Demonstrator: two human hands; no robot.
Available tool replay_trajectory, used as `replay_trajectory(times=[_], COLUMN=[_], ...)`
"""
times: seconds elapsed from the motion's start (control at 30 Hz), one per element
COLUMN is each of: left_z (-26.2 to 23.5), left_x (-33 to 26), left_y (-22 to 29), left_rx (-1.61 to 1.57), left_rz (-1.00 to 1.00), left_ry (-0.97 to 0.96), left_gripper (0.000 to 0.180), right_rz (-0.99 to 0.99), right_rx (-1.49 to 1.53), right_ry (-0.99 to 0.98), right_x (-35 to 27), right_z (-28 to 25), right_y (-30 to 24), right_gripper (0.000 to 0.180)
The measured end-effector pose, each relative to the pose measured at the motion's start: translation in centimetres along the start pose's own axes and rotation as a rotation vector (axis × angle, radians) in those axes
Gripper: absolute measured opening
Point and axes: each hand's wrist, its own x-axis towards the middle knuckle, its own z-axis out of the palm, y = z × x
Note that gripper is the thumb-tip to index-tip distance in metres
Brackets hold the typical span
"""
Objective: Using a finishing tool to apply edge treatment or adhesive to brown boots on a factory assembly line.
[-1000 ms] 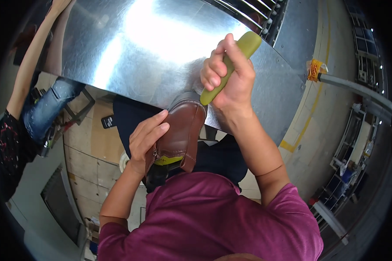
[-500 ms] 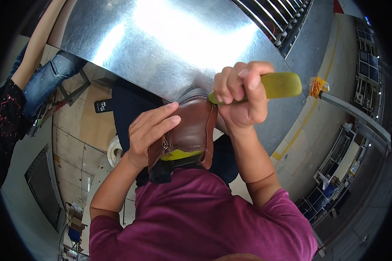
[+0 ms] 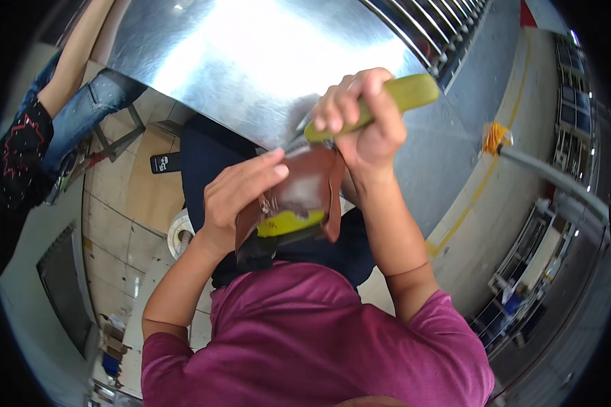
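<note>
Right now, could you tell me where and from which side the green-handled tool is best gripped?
Probably by the green handle, from the right. It is a long, rounded bar jutting up and right, clear of the brown shoe, and the right hand already wraps its lower part. The working end is hidden against the shoe.

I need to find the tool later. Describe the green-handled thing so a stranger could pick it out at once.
Start at the shiny metal table and come to its near edge, where the right hand is raised above a brown leather shoe. The tool is gripped in that fist. Its smooth yellow-green handle juts up and right, the only bright green stick there.
</note>
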Motion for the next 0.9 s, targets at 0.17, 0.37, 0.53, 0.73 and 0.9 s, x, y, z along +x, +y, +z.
replay_trajectory(times=[0.17, 0.37, 0.53, 0.73, 0.9], left_z=[1.8, 6.0, 7.3, 7.4, 7.6], left_x=[4.3, 7.2, 7.0, 7.4, 7.3], left_y=[4.8, 4.3, 4.2, 4.0, 4.4], left_rx=[-0.361, -0.545, -0.577, -0.574, -0.552], left_rz=[-0.5, -0.692, -0.744, -0.766, -0.773], left_ry=[0.039, 0.091, 0.161, 0.206, 0.241], left_gripper=[0.053, 0.036, 0.043, 0.051, 0.044], right_rz=[-0.182, -0.361, -0.419, -0.338, -0.313], right_rx=[0.18, -0.012, 0.05, -0.014, -0.174], right_ry=[0.415, 0.633, 0.704, 0.705, 0.551], right_x=[-0.9, -6.2, -9.8, -11.6, -12.2], right_z=[-3.1, -7.4, -8.8, -10.1, -10.9], right_y=[-2.6, -7.7, -8.3, -6.6, -5.9], right_gripper=[0.027, 0.028, 0.021, 0.022, 0.026])
